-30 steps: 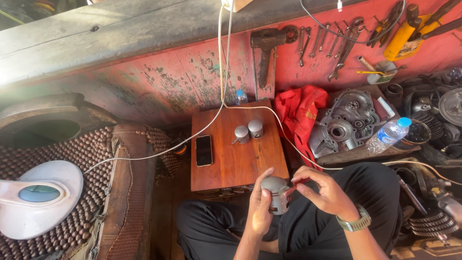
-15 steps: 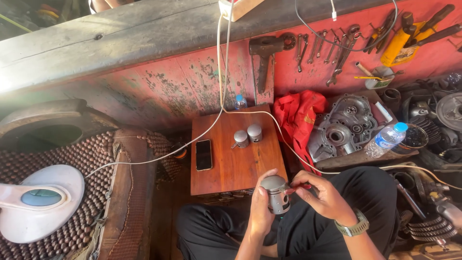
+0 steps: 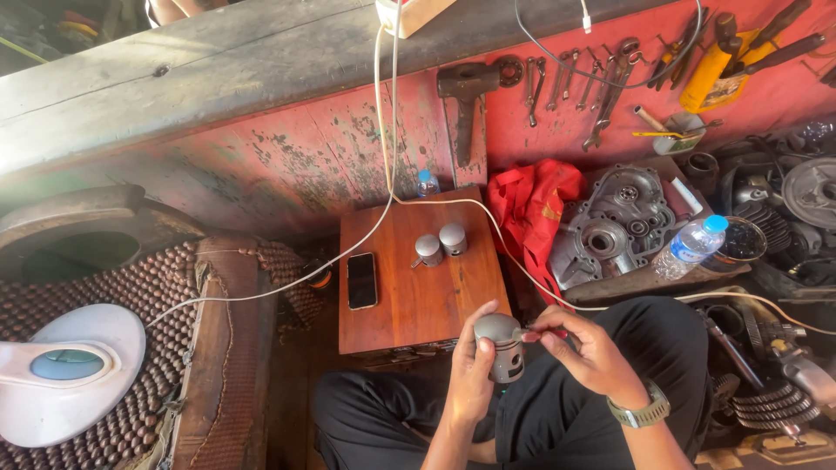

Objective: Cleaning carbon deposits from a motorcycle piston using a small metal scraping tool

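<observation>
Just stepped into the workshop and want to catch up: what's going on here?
A seated person holds a grey metal piston upright in the left hand, over their lap. The right hand pinches a thin tool against its upper side. Two more pistons stand on the small wooden table in front, beside a dark phone. An engine casing and a water bottle lie to the right.

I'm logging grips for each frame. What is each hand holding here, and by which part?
The left hand holds a grey piston by its side wall. The right hand pinches something thin at the piston's top edge; what it is cannot be told.
</observation>
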